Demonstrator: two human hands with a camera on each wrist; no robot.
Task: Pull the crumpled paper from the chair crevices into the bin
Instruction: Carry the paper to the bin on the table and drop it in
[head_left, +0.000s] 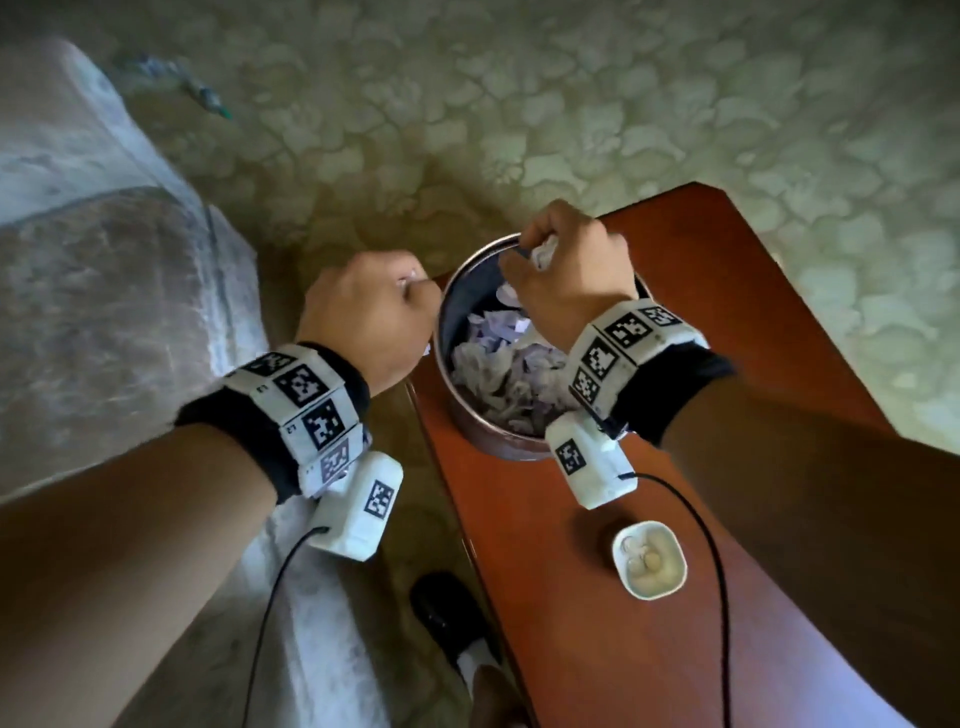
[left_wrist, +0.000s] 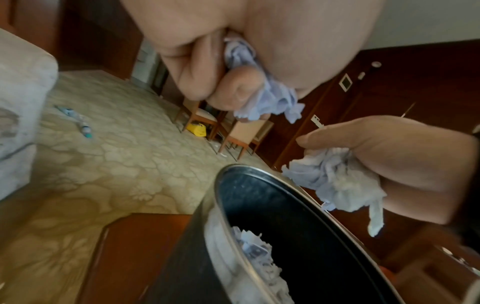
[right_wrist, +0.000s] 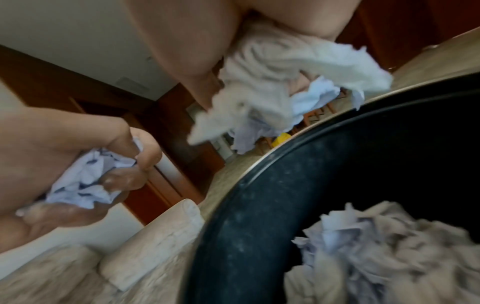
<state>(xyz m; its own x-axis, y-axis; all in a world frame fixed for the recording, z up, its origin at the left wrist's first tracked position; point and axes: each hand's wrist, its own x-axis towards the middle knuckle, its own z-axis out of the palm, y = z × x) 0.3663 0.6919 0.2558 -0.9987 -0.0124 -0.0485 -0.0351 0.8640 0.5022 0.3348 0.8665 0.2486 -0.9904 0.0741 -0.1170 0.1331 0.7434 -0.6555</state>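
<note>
A round metal bin (head_left: 451, 291) with a dark inside stands on the red-brown wooden table (head_left: 597, 597) and holds a heap of crumpled paper (head_left: 498, 374). My right hand (head_left: 569, 280) hovers over the bin's far side, fingers curled round a wad of white crumpled paper (right_wrist: 275, 82). My left hand (head_left: 363, 312) is just left of the bin rim, fist closed on a bluish crumpled paper (left_wrist: 262, 90). The pale upholstered chair (head_left: 104, 291) lies to the left.
A small white dish (head_left: 649, 564) with round bits sits on the table near me. A plastic bottle (head_left: 208, 98) lies on the patterned carpet (head_left: 571, 104). A dark shoe (head_left: 447, 613) shows between chair and table. Wooden chairs (left_wrist: 228, 131) stand far off.
</note>
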